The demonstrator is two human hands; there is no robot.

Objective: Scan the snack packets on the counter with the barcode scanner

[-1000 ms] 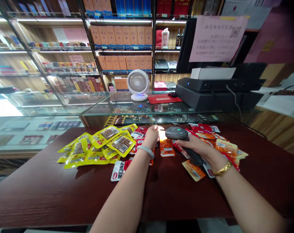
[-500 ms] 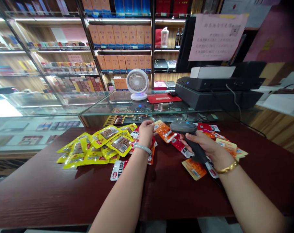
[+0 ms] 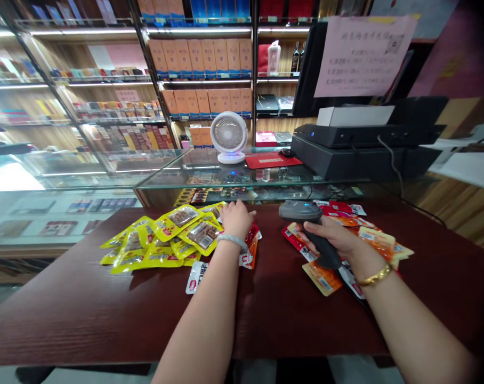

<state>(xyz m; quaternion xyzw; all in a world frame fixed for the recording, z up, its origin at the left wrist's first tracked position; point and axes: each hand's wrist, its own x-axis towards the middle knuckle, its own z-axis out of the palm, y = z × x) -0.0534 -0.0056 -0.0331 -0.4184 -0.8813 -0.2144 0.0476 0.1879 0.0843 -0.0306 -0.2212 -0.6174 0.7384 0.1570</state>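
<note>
My right hand (image 3: 333, 237) grips the handle of a dark grey barcode scanner (image 3: 300, 211), its head pointing left above the table. My left hand (image 3: 237, 220), a pale bangle at its wrist, reaches over a small pile of red and orange snack packets (image 3: 253, 248); its fingers are apart and partly hidden. Left of it lies a heap of yellow snack packets (image 3: 156, 250) with clear windows. Beneath the scanner are a red packet (image 3: 290, 238) and an orange packet (image 3: 322, 278) with a barcode. More orange packets (image 3: 376, 242) lie right of my right hand.
The dark red table (image 3: 106, 320) meets a glass counter (image 3: 210, 173) bearing a white fan (image 3: 229, 136), a red mat (image 3: 266, 161) and a black machine (image 3: 365, 146). A pink sign (image 3: 362, 58) hangs on a monitor. Stocked shelves stand behind.
My left hand has let go of an orange packet by the scanner and moved left to the red and orange pile. My right hand still holds the scanner in about the same place.
</note>
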